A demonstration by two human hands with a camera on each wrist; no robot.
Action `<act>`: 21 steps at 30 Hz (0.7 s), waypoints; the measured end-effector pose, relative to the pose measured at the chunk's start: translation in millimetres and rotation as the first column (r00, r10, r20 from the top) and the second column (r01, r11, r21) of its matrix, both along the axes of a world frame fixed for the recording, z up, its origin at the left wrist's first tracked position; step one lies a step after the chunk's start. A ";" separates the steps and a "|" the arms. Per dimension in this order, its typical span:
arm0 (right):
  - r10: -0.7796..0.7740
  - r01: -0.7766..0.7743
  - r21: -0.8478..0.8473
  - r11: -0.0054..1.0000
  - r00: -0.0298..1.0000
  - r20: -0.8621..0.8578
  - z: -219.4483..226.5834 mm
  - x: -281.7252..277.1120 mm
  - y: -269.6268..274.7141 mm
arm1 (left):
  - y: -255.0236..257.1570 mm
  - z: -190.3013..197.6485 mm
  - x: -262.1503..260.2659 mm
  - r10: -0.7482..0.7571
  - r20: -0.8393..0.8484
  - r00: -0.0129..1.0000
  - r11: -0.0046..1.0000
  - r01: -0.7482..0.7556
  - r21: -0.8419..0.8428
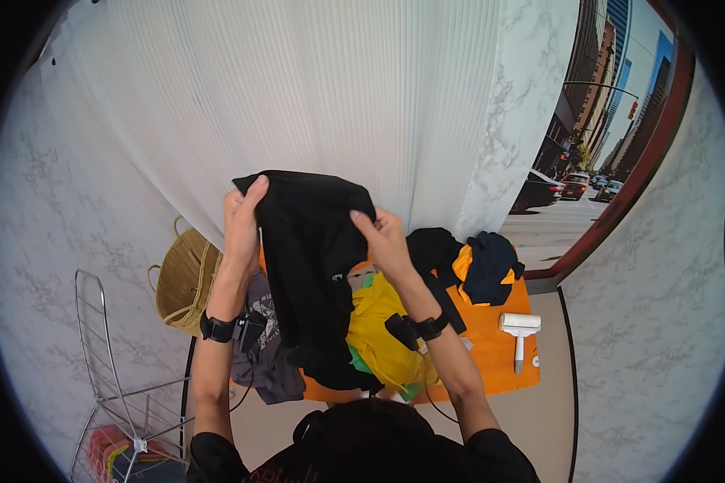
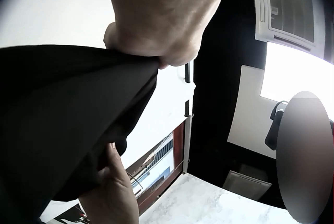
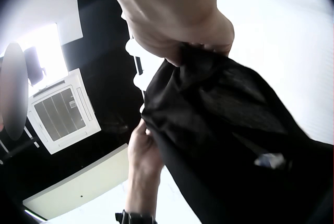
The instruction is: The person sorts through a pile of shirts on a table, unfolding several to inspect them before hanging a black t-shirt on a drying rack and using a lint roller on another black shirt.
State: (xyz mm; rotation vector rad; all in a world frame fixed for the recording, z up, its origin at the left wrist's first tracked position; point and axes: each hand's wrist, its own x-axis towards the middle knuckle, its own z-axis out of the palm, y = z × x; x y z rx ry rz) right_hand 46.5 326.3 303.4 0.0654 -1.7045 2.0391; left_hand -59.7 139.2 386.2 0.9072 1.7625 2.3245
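Note:
A black garment (image 1: pixel 310 241) is held up by both hands above the table, its lower part hanging down over the clothes. At its upper left corner the left hand (image 1: pixel 246 216) pinches the cloth, thumb on top. My right hand (image 1: pixel 385 240) grips the upper right edge. Dark cloth (image 2: pixel 62 109) stretches from the left hand (image 2: pixel 156 31) in the left wrist view, with the right hand (image 2: pixel 112 195) lower down. The right wrist view shows the right hand (image 3: pixel 180 26) gripping bunched black fabric (image 3: pixel 209 130), a small light patch on it, and the left hand (image 3: pixel 143 156) beyond.
On the orange table (image 1: pixel 499 354) lie a yellow garment (image 1: pixel 379 330), a grey garment (image 1: pixel 270 378), a navy and orange bundle (image 1: pixel 491 266) and a lint roller (image 1: pixel 519 330). A woven basket (image 1: pixel 187 282) and a metal rack (image 1: pixel 141 443) stand at the left. A white curtain (image 1: pixel 298 88) hangs behind.

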 end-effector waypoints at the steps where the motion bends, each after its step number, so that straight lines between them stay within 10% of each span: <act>1: 0.009 -0.014 -0.066 0.998 0.997 -0.072 9.4 -1.1 4.7 | -19.1 -17.9 -25.9 -0.039 -0.004 0.999 0.999 0.039 0.005; 12: 0.146 -0.135 0.145 0.980 0.987 -0.065 62.5 -16.6 34.8 | -35.8 -59.5 -18.3 -0.248 0.242 0.938 0.946 0.180 0.271; 21: 0.160 -0.126 0.428 0.895 0.986 -0.044 88.8 -14.0 45.0 | -47.2 -56.1 -10.1 -0.249 0.138 0.959 0.968 0.242 0.065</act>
